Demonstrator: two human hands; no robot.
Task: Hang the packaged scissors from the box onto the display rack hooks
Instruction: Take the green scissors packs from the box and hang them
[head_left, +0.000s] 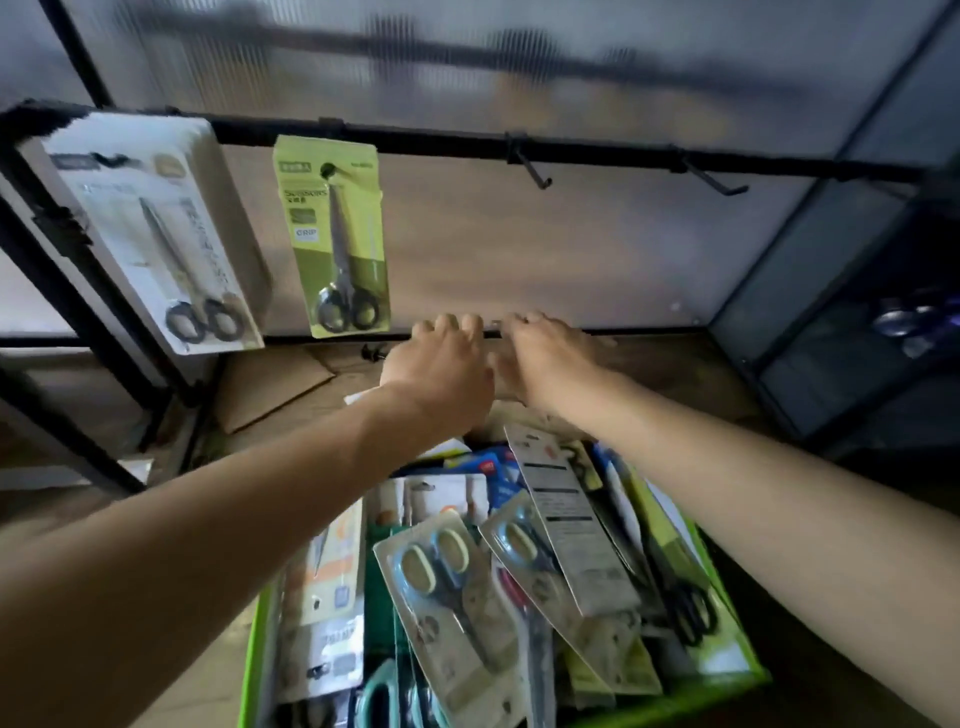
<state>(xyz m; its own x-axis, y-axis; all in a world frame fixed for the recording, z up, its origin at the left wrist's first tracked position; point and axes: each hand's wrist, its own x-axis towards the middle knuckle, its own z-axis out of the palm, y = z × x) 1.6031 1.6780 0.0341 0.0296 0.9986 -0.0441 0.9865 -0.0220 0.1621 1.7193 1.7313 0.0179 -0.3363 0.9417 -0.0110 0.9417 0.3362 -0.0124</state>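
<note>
My left hand (441, 364) and right hand (545, 358) are at the rack's lower black rail (649, 329), fingers bent; I can't tell if they clasp anything. The clear-blister carded scissors with blue-and-cream handles (441, 587) lie atop the heap in the green-rimmed box (249, 649), long axis running away from me, handles rackward. I judge them light, stiff and slick, best pinched at the card's blade end for the empty black hook (530, 166).

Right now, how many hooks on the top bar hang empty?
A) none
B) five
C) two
C: a bare hook and a second bare hook jut from the bar, to the right of the hanging green scissors pack.
</note>
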